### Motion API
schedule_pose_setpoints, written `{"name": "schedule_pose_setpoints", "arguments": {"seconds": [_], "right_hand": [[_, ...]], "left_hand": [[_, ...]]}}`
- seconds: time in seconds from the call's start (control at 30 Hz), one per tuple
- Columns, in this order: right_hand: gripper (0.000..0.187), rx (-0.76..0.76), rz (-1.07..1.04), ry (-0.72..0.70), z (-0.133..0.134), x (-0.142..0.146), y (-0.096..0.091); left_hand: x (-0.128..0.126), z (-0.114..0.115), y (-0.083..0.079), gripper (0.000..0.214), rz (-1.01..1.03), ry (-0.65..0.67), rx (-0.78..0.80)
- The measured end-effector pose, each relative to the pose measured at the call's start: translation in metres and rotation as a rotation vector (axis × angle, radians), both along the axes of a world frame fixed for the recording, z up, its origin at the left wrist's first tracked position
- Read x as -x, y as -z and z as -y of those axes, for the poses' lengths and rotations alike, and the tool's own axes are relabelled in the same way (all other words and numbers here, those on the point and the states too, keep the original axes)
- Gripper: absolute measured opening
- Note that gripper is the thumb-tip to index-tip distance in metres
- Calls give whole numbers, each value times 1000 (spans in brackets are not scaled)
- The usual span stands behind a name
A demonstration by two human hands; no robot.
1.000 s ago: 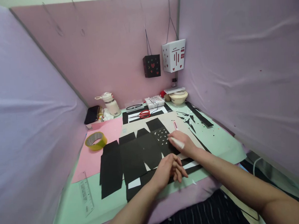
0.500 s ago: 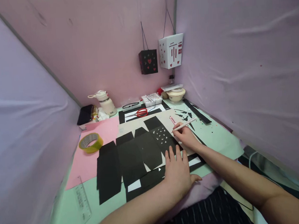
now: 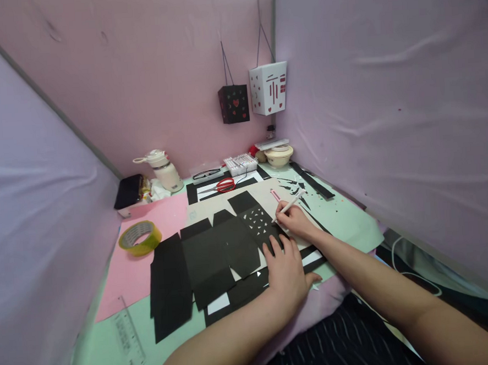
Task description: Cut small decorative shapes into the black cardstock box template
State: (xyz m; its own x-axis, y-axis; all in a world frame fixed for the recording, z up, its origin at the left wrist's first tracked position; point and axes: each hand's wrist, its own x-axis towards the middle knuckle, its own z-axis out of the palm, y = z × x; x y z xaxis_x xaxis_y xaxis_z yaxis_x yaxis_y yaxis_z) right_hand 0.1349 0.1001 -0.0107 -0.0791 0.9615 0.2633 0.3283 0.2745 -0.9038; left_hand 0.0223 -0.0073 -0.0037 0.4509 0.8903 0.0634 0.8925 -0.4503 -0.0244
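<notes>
A black paper sheet [image 3: 207,251], cut into joined panels with flaps, lies flat on a pale board [image 3: 204,211]. Small triangles and other shapes are cut through its right panel [image 3: 256,217]. My left hand [image 3: 285,262] rests palm down at that panel's lower edge, fingers spread over the paper. In my right hand [image 3: 293,219] a slim white pen-shaped craft knife [image 3: 291,202] is pinched, its tip close to the panel's right edge. The tip is too small to tell if it touches. Behind that hand lies a slim pink tool [image 3: 274,195].
Red-handled scissors [image 3: 226,185], a marker box [image 3: 240,164] and a lidded bowl [image 3: 279,156] stand at the back. Yellow tape [image 3: 140,238] sits on pink paper [image 3: 113,284]; a clear ruler [image 3: 129,338] is front left. Black scraps [image 3: 297,186] litter the right. Two paper lanterns [image 3: 233,104] hang behind.
The view has turned slightly, shifting everything left. My right hand has brought the craft knife a little lower along the panel's edge. My left hand stays on the paper, its fingers slightly more bent.
</notes>
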Motion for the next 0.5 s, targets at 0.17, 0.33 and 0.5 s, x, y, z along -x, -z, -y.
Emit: {"name": "schedule_pose_setpoints", "arguments": {"seconds": [0.17,0.33,0.5], "right_hand": [[6,-2,9,30,2,1,-2],[4,46,-10,-41,-3,1,-4],[4,85,-21,-75,-7,-1,-6]], "left_hand": [[1,-1,2,89,33,25,-25],[1,-2,1,91,24,32,-18],[1,-2,0,91,8,18,11]]}}
